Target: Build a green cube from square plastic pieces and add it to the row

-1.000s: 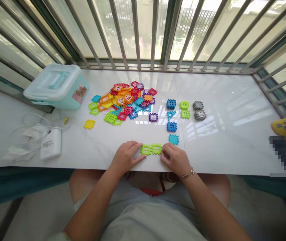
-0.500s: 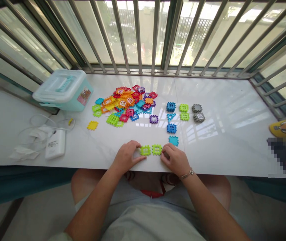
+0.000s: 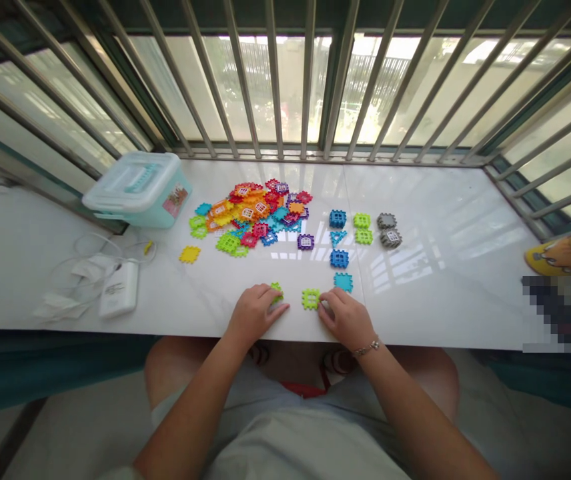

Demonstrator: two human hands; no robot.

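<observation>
Near the front edge of the white table, my left hand (image 3: 254, 309) grips a lime-green plastic building tile (image 3: 276, 291), which is tilted and partly hidden by the fingers. My right hand (image 3: 345, 312) pinches the right edge of a second green tile (image 3: 310, 299), a square frame with a toothed rim and an open centre. The two tiles are apart. Just above my right hand lies a flat light-blue tile (image 3: 343, 281). Behind it, blue tiles (image 3: 339, 259), a blue triangle (image 3: 338, 239) and darker blue tiles (image 3: 337, 218) form a column.
A mixed heap of coloured tiles (image 3: 250, 213) lies mid-table, with a purple window tile (image 3: 305, 242) and a yellow tile (image 3: 190, 254) beside it. Green stacks (image 3: 363, 237) and grey stacks (image 3: 390, 238) stand right. A lidded box (image 3: 135, 190), white power bank (image 3: 119, 288) and cables are left.
My left hand has drawn its green tile left, away from the other one, and tipped it up. My right hand keeps its tile nearly in place. The camera view has shifted slightly.
</observation>
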